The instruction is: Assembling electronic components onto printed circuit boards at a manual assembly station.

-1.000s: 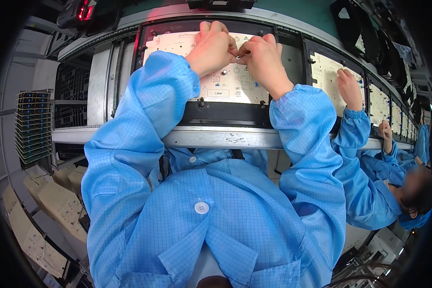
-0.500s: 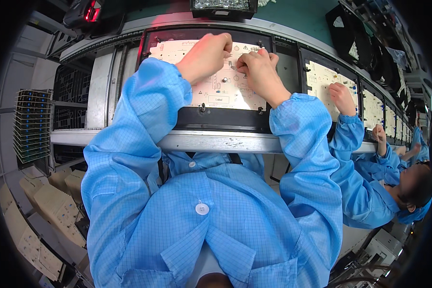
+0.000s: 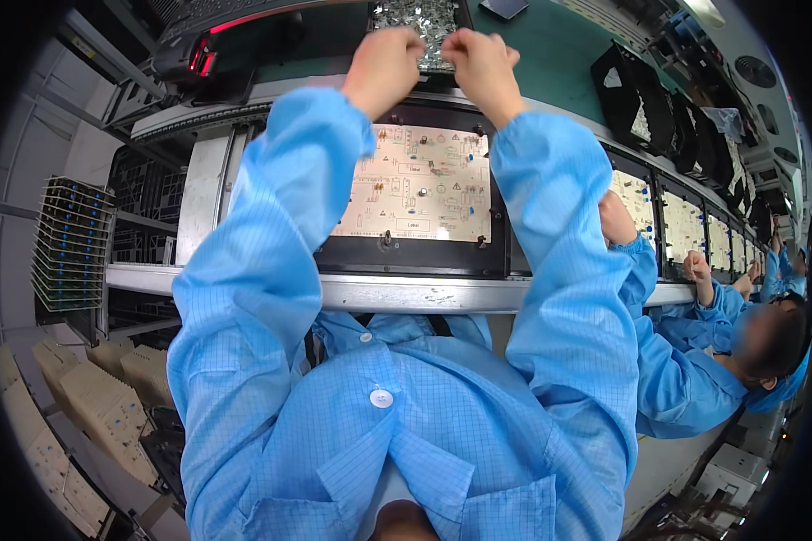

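Note:
Both of my hands reach over the far side of the line, at a dark bin filled with small shiny metal parts. My left hand is at the bin's near left, its fingers bent together at the tips. Across from it, my right hand is at the near right, thumb and fingers pinched. Whatever the fingertips hold is too small to make out. Below the hands, a pale printed circuit board with several small components lies in a black carrier frame. My left sleeve covers part of its left side.
A metal rail runs along the near edge. More boards in frames continue rightward, where a co-worker's hand is beside one. Black bins stand at far right. A red-lit device and stacked boards are left.
My hands have moved from over the board to the metal-parts bin beyond it. More of the board's surface now shows. The neighbouring co-worker's hand has shifted too.

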### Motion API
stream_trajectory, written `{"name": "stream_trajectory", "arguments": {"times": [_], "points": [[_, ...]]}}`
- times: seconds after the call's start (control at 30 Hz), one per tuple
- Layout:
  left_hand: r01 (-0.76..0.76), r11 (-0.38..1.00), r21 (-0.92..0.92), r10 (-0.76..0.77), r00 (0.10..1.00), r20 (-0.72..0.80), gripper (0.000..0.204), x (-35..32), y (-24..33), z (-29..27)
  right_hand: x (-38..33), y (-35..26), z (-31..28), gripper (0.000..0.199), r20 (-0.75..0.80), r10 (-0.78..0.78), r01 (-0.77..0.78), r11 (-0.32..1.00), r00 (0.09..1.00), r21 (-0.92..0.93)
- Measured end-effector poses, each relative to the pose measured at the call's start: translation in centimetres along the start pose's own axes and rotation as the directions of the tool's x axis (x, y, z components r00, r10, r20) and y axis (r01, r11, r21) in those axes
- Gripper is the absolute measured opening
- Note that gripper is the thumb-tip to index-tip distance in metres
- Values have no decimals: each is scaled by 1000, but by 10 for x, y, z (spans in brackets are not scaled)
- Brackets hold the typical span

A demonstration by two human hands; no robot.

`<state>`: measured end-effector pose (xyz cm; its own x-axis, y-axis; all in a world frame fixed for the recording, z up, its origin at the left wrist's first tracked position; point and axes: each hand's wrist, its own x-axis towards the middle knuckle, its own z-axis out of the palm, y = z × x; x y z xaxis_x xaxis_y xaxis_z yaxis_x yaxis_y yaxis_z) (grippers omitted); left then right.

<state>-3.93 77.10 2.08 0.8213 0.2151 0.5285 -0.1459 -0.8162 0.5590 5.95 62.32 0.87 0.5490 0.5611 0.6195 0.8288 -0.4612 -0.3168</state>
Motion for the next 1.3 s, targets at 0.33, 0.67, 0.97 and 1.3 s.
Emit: {"name": "stream_trajectory", "arguments": {"times": [0.33, 0.67, 0.97, 1.3], "points": [[197, 964, 175, -241, 928, 283, 16, -87, -5, 18, -28, -16, 8, 15, 548, -72, -36, 982, 833, 183], [90, 989, 119, -120, 954, 273, 12, -85, -9, 42, -100, -18, -9, 20, 665, 59, -336, 894, 744, 297], [-25, 998, -60, 16, 990, -142, 28, -8, -10, 8, -120, -18, 0, 10, 459, -119, -13, 961, 880, 275], [354, 934, -49, -354, 935, 12, 23, -154, -28, -94, -71, -5, 3, 12, 287, -99, 12, 957, 953, 289]]}}
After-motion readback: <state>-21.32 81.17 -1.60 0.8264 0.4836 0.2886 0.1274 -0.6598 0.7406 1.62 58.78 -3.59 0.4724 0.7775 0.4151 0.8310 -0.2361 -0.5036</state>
